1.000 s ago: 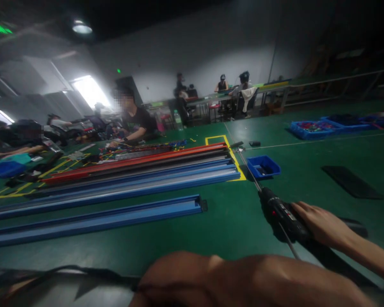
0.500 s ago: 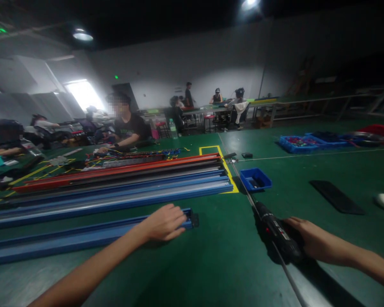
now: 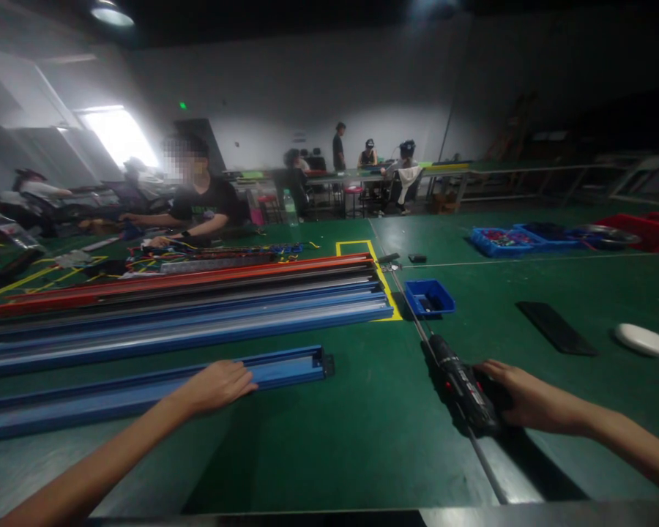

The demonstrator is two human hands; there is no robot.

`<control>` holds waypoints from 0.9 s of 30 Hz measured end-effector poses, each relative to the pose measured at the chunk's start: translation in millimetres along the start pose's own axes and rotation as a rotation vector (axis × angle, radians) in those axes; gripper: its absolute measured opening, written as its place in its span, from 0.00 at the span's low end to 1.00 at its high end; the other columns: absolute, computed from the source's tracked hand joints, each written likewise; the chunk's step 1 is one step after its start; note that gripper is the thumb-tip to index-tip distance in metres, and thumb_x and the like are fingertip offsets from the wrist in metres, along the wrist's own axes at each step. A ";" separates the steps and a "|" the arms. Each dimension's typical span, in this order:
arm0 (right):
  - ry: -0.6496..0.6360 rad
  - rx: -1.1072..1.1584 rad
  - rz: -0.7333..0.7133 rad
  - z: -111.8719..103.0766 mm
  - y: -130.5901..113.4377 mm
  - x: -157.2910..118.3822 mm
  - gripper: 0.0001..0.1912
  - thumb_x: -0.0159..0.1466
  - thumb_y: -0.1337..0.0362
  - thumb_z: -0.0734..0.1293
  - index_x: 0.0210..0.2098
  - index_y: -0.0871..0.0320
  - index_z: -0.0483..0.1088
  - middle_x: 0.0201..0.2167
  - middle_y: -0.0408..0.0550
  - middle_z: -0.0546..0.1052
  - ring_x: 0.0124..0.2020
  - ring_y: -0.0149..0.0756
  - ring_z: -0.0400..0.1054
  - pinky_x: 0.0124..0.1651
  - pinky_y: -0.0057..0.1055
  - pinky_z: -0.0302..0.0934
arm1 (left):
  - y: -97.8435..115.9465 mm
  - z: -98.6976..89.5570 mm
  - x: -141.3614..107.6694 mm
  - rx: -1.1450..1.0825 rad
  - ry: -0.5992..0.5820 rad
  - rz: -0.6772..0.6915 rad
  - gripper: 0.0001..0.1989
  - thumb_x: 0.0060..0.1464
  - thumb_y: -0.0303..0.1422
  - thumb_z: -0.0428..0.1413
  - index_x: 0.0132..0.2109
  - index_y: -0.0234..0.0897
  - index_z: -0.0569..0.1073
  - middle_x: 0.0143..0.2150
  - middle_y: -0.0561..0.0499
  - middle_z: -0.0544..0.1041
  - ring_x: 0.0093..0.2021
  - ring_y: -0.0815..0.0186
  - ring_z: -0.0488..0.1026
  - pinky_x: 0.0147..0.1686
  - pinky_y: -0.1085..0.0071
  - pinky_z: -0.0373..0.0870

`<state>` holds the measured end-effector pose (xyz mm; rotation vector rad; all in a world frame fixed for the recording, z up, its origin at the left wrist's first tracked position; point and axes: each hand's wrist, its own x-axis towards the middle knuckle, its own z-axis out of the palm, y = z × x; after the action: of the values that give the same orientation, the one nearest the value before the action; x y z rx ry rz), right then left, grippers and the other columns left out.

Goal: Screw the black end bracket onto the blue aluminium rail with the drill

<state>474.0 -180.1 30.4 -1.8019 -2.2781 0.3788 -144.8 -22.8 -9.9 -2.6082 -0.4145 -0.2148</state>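
Note:
My left hand (image 3: 220, 384) rests over the near rim of a long blue metal channel (image 3: 288, 369), fingers closed on it. A small black end piece (image 3: 328, 364) sits at the channel's right end. On the right, my right hand (image 3: 527, 395) is wrapped around the handle of a black power screwdriver (image 3: 464, 388), which lies on its side with its tip pointing away from me. The handle is mostly hidden by the hand. Just beyond the tip stands a small blue bin (image 3: 429, 298) with dark small parts inside.
More blue channels (image 3: 329, 315) and red-orange ones (image 3: 285, 272) lie parallel behind. To the right are a black flat bar (image 3: 554, 327), a white rounded object (image 3: 642, 340) and blue trays (image 3: 502, 241). A co-worker (image 3: 203, 197) sits across the green table (image 3: 340, 446).
My left hand has slid left along the blue channel, away from its end. My right hand stays on the screwdriver. The whole view has shifted a little.

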 end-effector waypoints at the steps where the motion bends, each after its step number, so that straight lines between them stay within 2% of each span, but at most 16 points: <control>1: -0.043 0.031 -0.004 -2.4 -0.5 -0.7 0.29 0.50 0.71 0.70 0.53 0.58 0.76 0.47 0.56 0.80 0.45 0.47 0.78 0.47 0.37 0.75 | -0.5 1.2 0.5 -0.008 0.024 0.011 0.15 0.71 0.33 0.47 0.34 0.36 0.68 0.25 0.53 0.69 0.26 0.66 0.67 0.29 0.69 0.62; 3: -0.113 0.073 -0.001 -7.2 0.0 -2.0 0.30 0.52 0.70 0.70 0.55 0.59 0.75 0.50 0.58 0.79 0.48 0.49 0.77 0.51 0.41 0.74 | -1.2 2.1 1.2 -0.029 0.084 0.018 0.16 0.71 0.33 0.47 0.32 0.36 0.67 0.23 0.54 0.68 0.25 0.67 0.66 0.28 0.69 0.61; 5: -0.124 0.073 0.015 -11.2 2.6 -3.1 0.31 0.52 0.68 0.70 0.57 0.59 0.73 0.51 0.58 0.78 0.50 0.51 0.77 0.53 0.43 0.73 | -0.4 1.4 2.2 -0.041 0.128 0.020 0.17 0.71 0.32 0.48 0.30 0.36 0.66 0.22 0.54 0.67 0.24 0.68 0.64 0.27 0.69 0.59; 11: -0.100 0.119 0.046 -22.4 4.9 -3.4 0.33 0.59 0.57 0.72 0.63 0.58 0.69 0.58 0.60 0.75 0.54 0.53 0.75 0.54 0.46 0.73 | 15.9 -6.3 16.2 -0.017 0.144 0.065 0.15 0.70 0.32 0.49 0.31 0.38 0.66 0.23 0.54 0.68 0.24 0.66 0.65 0.27 0.68 0.59; 15: 0.003 0.108 0.058 -37.3 -15.3 -5.7 0.33 0.65 0.51 0.68 0.66 0.57 0.65 0.61 0.60 0.72 0.56 0.51 0.74 0.56 0.45 0.73 | 30.2 -10.1 35.7 -0.038 0.172 0.079 0.15 0.70 0.33 0.49 0.31 0.38 0.66 0.23 0.54 0.68 0.23 0.66 0.65 0.26 0.67 0.59; 20: 0.085 0.082 0.023 -56.0 -50.5 -11.4 0.28 0.70 0.50 0.64 0.65 0.54 0.66 0.62 0.57 0.71 0.59 0.51 0.71 0.58 0.46 0.71 | 40.4 -10.9 62.4 -0.071 0.187 0.082 0.17 0.70 0.33 0.49 0.30 0.37 0.66 0.22 0.54 0.67 0.23 0.67 0.65 0.25 0.68 0.59; 23: 0.075 0.086 -0.005 -54.2 -64.1 -6.5 0.28 0.70 0.50 0.64 0.66 0.53 0.65 0.64 0.56 0.69 0.62 0.52 0.68 0.62 0.50 0.66 | 44.7 -8.8 78.6 -0.068 0.183 0.095 0.17 0.71 0.33 0.48 0.30 0.36 0.66 0.22 0.54 0.68 0.23 0.66 0.67 0.25 0.68 0.60; 27: 0.050 0.132 -0.053 -32.9 -75.1 21.1 0.29 0.71 0.52 0.63 0.67 0.55 0.61 0.66 0.58 0.67 0.63 0.53 0.66 0.65 0.52 0.63 | 53.3 -3.3 101.5 -0.053 0.173 0.114 0.17 0.70 0.34 0.49 0.31 0.36 0.67 0.22 0.52 0.70 0.22 0.64 0.69 0.24 0.67 0.60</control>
<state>410.8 -173.7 86.3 -1.6654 -2.2069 0.4579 -32.0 -43.4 -7.9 -2.6282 -0.2008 -0.4142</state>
